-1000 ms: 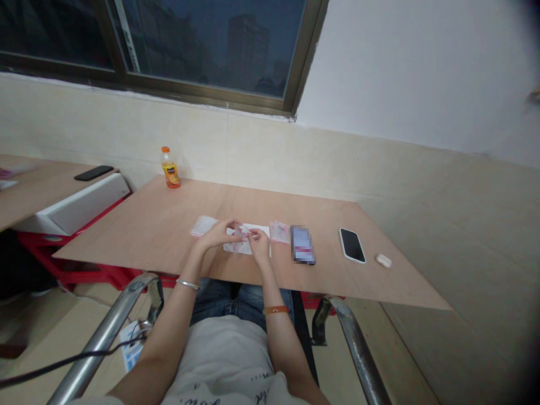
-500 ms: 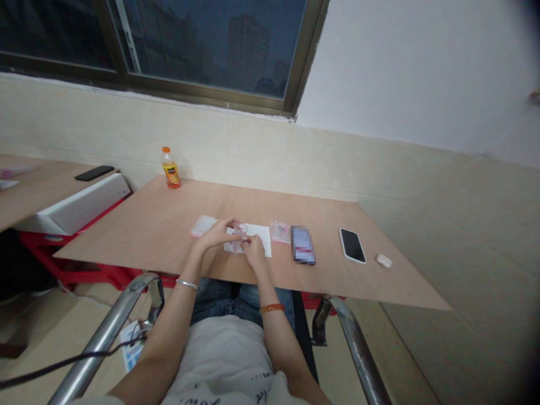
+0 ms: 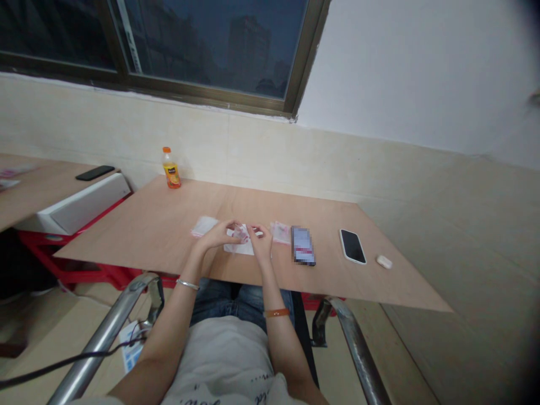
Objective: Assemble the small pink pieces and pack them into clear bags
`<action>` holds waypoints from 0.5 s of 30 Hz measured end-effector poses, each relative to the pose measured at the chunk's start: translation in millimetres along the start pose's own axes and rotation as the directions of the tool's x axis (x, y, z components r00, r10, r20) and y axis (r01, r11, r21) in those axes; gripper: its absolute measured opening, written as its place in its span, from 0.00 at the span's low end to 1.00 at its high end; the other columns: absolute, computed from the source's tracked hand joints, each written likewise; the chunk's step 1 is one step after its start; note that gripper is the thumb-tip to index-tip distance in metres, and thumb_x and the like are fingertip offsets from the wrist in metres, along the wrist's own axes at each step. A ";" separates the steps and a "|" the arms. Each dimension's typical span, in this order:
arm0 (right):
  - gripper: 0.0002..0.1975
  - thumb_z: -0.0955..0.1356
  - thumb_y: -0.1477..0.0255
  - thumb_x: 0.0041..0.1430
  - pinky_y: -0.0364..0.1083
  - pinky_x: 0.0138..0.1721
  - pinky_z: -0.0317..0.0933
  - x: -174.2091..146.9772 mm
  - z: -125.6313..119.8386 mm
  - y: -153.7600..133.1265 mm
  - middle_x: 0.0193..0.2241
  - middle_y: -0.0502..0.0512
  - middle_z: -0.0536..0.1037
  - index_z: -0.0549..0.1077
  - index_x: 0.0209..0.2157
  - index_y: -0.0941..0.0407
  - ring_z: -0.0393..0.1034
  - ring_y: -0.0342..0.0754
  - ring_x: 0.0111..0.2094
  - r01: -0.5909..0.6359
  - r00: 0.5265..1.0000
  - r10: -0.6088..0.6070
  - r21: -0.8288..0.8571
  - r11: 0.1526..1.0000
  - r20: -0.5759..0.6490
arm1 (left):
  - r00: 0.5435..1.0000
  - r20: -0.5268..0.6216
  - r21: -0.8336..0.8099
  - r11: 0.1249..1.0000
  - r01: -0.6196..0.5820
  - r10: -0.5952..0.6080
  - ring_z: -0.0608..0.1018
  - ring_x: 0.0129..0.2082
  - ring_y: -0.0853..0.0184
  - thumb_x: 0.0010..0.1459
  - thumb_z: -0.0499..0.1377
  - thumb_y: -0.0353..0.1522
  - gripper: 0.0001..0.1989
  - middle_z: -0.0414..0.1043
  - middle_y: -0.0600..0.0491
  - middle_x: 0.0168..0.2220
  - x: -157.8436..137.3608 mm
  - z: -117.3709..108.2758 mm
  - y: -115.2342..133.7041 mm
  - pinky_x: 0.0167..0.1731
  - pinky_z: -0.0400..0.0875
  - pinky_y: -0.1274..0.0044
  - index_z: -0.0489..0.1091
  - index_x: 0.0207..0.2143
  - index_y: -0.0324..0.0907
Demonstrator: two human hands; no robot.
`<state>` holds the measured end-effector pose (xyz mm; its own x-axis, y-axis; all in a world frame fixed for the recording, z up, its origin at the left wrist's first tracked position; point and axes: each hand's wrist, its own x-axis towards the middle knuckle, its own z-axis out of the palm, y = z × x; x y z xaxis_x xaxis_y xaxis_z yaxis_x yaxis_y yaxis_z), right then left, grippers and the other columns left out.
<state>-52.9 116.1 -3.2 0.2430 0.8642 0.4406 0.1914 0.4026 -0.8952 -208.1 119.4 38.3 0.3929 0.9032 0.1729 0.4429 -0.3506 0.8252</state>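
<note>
Above a white sheet of paper (image 3: pixel 238 248) on the table, my left hand (image 3: pixel 219 234) is closed on a small clear plastic bag (image 3: pixel 241 232) with pinkish marks. My right hand (image 3: pixel 262 243) is at the bag's right side, its thumb and fingers curved together near the edge. Whether those fingertips grip the bag is too small to make out. Left of the paper lies a stack of clear bags (image 3: pixel 205 225) with a pink edge. Another pinkish clear bag (image 3: pixel 280 232) lies to the right of my right hand.
A phone with a blurred screen (image 3: pixel 302 246), a white-framed phone (image 3: pixel 352 246) and a small white case (image 3: pixel 384 261) lie to the right. An orange drink bottle (image 3: pixel 171 169) stands at the back left. Metal armrests (image 3: pixel 352 343) flank me below the table edge.
My right hand has moved up and slightly right, and its fingers now curve at the bag's right edge. My left hand stays nearly in place with the bag.
</note>
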 end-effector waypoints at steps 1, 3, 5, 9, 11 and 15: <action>0.10 0.67 0.66 0.49 0.42 0.30 0.60 -0.8 -0.5 -4.0 0.27 0.53 0.74 0.73 0.26 0.58 0.67 0.45 0.30 0.030 0.999 -0.029 -0.012 0.999 0.026 | 1.000 0.003 0.003 1.000 -0.005 0.005 0.73 0.43 0.61 0.40 0.65 0.38 0.24 0.72 0.46 0.42 0.1 -0.3 0.8 0.45 0.67 0.70 0.68 0.40 0.37; 0.08 0.68 0.67 0.50 0.42 0.30 0.60 -3.2 -1.3 -9.4 0.30 0.54 0.73 0.74 0.26 0.57 0.67 0.46 0.34 0.086 0.992 -0.082 -0.039 0.996 0.093 | 1.000 0.008 0.011 1.000 -0.013 0.013 0.73 0.43 0.61 0.41 0.64 0.38 0.23 0.72 0.46 0.42 0.3 -0.5 0.6 0.45 0.67 0.70 0.68 0.40 0.36; 0.07 0.67 0.68 0.50 0.41 0.31 0.60 -5.2 -1.9 -11.5 0.33 0.55 0.72 0.74 0.26 0.56 0.66 0.46 0.38 0.116 0.983 -0.105 -0.066 0.991 0.150 | 1.000 0.006 0.026 1.000 -0.012 0.012 0.73 0.43 0.61 0.42 0.64 0.38 0.23 0.71 0.45 0.43 0.6 -0.6 -1.4 0.45 0.67 0.70 0.67 0.41 0.36; 0.07 0.67 0.68 0.52 0.42 0.33 0.61 -6.4 -2.3 -10.4 0.37 0.55 0.70 0.75 0.26 0.55 0.65 0.47 0.41 0.126 0.973 -0.102 -0.105 0.987 0.208 | 1.000 0.011 0.023 0.999 -0.022 0.022 0.73 0.44 0.61 0.43 0.63 0.38 0.23 0.71 0.46 0.44 1.4 -0.6 -6.1 0.45 0.67 0.71 0.67 0.42 0.36; 0.08 0.66 0.67 0.53 0.42 0.34 0.61 -6.1 -2.2 -9.1 0.37 0.55 0.70 0.75 0.26 0.55 0.65 0.47 0.42 0.125 0.970 -0.099 -0.105 0.987 0.223 | 0.999 0.010 0.007 0.999 -0.035 0.035 0.73 0.43 0.62 0.43 0.63 0.38 0.23 0.71 0.46 0.44 1.7 -0.7 -6.8 0.45 0.67 0.71 0.67 0.42 0.36; 0.10 0.65 0.66 0.54 0.43 0.35 0.61 -5.1 -1.7 -7.9 0.37 0.56 0.71 0.75 0.27 0.56 0.65 0.47 0.41 0.127 0.971 -0.107 -0.082 0.989 0.213 | 0.999 0.012 -0.013 0.999 -0.052 0.053 0.73 0.43 0.63 0.44 0.62 0.38 0.22 0.72 0.47 0.43 1.7 -0.8 -6.5 0.45 0.67 0.71 0.67 0.41 0.37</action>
<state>-54.1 108.0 1.7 0.0127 0.8607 0.5089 0.2980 0.4825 -0.8236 -210.9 123.4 33.6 0.4256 0.8804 0.2094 0.4108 -0.3941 0.8221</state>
